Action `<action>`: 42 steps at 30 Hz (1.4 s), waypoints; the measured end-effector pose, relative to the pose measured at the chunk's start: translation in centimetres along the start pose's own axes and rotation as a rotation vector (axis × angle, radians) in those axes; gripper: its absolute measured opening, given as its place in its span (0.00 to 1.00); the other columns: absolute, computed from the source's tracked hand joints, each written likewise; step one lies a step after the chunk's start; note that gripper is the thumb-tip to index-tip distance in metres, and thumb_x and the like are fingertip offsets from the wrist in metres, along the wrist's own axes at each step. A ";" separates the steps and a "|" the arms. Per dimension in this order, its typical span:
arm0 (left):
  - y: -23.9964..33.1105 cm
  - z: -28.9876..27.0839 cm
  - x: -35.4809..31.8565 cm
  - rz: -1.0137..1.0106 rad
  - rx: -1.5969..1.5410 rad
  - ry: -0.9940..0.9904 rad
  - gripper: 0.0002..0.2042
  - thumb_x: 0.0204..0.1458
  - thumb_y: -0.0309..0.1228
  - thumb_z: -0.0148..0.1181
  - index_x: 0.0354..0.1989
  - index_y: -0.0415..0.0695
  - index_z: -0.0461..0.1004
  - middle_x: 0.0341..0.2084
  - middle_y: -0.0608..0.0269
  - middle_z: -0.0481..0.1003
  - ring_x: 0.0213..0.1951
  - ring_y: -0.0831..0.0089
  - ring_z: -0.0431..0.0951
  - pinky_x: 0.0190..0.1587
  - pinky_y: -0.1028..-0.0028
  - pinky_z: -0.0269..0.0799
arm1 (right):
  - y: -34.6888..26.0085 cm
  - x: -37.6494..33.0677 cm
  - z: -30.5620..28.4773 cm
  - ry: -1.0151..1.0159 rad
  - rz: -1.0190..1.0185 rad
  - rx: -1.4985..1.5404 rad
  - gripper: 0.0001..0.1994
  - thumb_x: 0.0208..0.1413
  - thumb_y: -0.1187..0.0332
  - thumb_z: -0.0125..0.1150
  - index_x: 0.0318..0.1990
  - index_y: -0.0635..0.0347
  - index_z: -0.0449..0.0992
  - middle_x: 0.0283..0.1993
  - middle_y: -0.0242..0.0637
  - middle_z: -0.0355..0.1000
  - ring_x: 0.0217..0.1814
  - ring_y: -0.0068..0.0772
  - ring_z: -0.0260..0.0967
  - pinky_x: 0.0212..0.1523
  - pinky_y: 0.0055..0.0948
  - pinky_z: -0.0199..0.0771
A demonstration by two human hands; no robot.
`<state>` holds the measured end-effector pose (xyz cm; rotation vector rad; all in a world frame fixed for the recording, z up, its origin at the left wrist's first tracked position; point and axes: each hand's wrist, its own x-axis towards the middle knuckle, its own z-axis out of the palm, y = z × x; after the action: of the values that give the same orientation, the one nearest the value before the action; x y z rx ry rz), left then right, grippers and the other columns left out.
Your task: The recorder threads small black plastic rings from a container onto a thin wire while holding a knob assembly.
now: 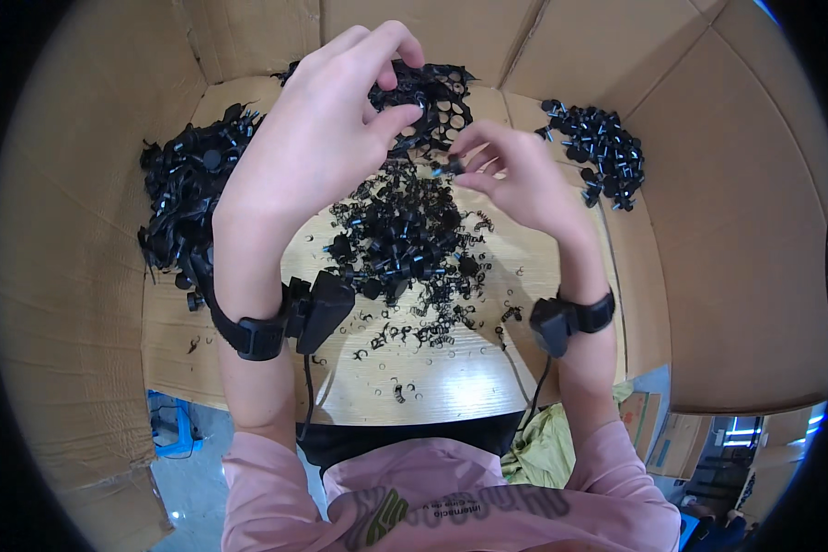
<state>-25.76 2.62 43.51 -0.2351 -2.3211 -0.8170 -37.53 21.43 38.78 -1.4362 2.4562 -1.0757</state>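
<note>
My right hand (522,179) pinches a black-headed screw (452,166) with a shiny metal shank between thumb and fingertips, above the far end of the middle pile. My left hand (336,124) is raised to its left, thumb and curled fingers apart, with nothing plainly held. Behind its fingertips lies a heap of black sheet scrap (449,103) with round holes. Below both hands a pile of black-headed screws (405,235) spreads over the pale table (414,382), mixed with small black curly rings and shreds. Wristbands with black boxes sit on both forearms.
At the far right lies a group of similar screws (607,152). A heap of black strips and screws (193,179) lies at the left, partly behind my left arm. Cardboard walls (736,184) enclose the table's back and sides. Loose ring bits (398,391) are scattered toward the near edge.
</note>
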 end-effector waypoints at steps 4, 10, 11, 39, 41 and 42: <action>0.6 -0.3 0.1 -0.047 -0.077 -0.064 0.10 0.54 0.23 0.55 0.45 0.40 0.70 0.32 0.56 0.74 0.38 0.69 0.79 0.41 0.72 0.74 | -3.6 -1.3 -2.4 0.227 -0.123 0.166 0.14 0.44 0.82 0.65 0.41 0.65 0.72 0.39 0.38 0.75 0.34 0.27 0.75 0.37 0.24 0.76; 2.2 -0.3 0.2 -0.046 -0.301 -0.231 0.08 0.54 0.22 0.54 0.41 0.33 0.73 0.36 0.58 0.77 0.42 0.74 0.77 0.49 0.73 0.71 | -6.3 -3.1 -3.7 0.391 -0.281 0.290 0.15 0.45 0.84 0.62 0.43 0.68 0.72 0.44 0.37 0.74 0.38 0.22 0.73 0.44 0.21 0.75; 2.3 -0.5 0.0 -0.047 -0.292 -0.230 0.08 0.54 0.22 0.54 0.41 0.33 0.73 0.36 0.58 0.77 0.42 0.74 0.77 0.49 0.73 0.71 | -6.5 -3.2 -3.8 0.391 -0.287 0.297 0.15 0.45 0.84 0.62 0.43 0.68 0.72 0.44 0.37 0.74 0.38 0.22 0.73 0.44 0.21 0.75; 3.2 0.1 -0.1 0.125 -0.363 -0.038 0.06 0.46 0.20 0.62 0.33 0.34 0.74 0.29 0.62 0.77 0.35 0.76 0.78 0.44 0.76 0.73 | -8.1 -4.4 -4.2 0.404 -0.260 0.313 0.17 0.45 0.86 0.63 0.44 0.71 0.69 0.48 0.49 0.71 0.42 0.23 0.72 0.45 0.21 0.75; 3.2 0.2 -0.1 0.130 -0.373 -0.036 0.06 0.46 0.20 0.61 0.32 0.34 0.74 0.29 0.62 0.77 0.35 0.76 0.78 0.44 0.76 0.73 | -8.1 -4.5 -4.1 0.405 -0.262 0.308 0.17 0.45 0.86 0.63 0.44 0.71 0.69 0.48 0.49 0.71 0.42 0.23 0.72 0.45 0.21 0.75; 3.2 0.2 0.0 0.139 -0.354 -0.034 0.06 0.46 0.20 0.61 0.32 0.34 0.74 0.28 0.62 0.77 0.35 0.76 0.78 0.44 0.76 0.73 | -8.1 -4.5 -4.1 0.402 -0.265 0.308 0.17 0.44 0.87 0.63 0.44 0.71 0.69 0.48 0.49 0.71 0.42 0.23 0.72 0.45 0.21 0.75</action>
<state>-24.65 5.25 44.96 -0.5601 -2.1492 -1.1562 -30.90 24.68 45.73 -1.5982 2.2236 -1.8678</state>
